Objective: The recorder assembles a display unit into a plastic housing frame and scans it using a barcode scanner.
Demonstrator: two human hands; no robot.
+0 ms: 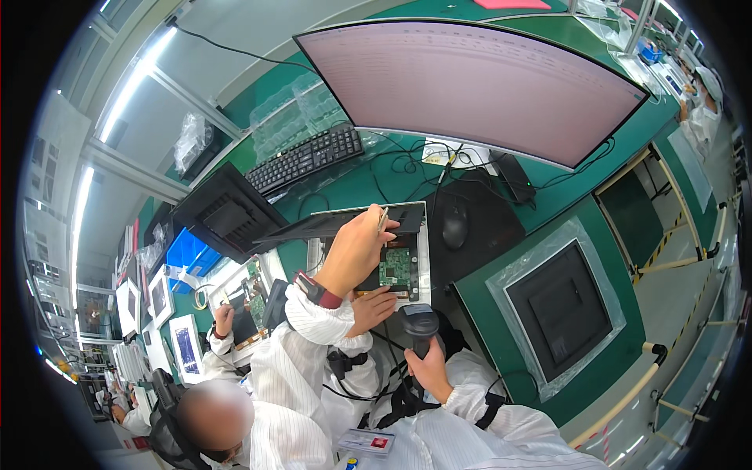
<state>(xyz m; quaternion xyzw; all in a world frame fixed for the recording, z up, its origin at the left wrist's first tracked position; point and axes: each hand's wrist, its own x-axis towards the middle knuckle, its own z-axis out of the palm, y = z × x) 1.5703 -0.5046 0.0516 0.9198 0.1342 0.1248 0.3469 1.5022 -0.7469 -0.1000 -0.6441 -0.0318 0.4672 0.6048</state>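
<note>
My right hand [431, 371] is closed around the handle of a black handheld barcode scanner [420, 318], its head pointing up. My left hand [373, 312] lies with fingers stretched out at the near edge of an opened flat device [424, 266] with a light frame. A green circuit board [398, 268] shows inside it. From the left a co-worker's hand [356, 249], with a dark red wrist strap, reaches over the device. It pinches a thin, pen-like tool [384, 219] by a black panel [313, 227] tilted above the frame; whether it also grips the panel I cannot tell.
A wide monitor [486, 86] stands at the back, with a keyboard [305, 159], a mouse [455, 227] and tangled cables before it. Right lies a black panel in a light frame [560, 305] on plastic wrap. A black screen [223, 213] and blue bin [188, 254] stand left, near the co-worker's other hand [224, 319].
</note>
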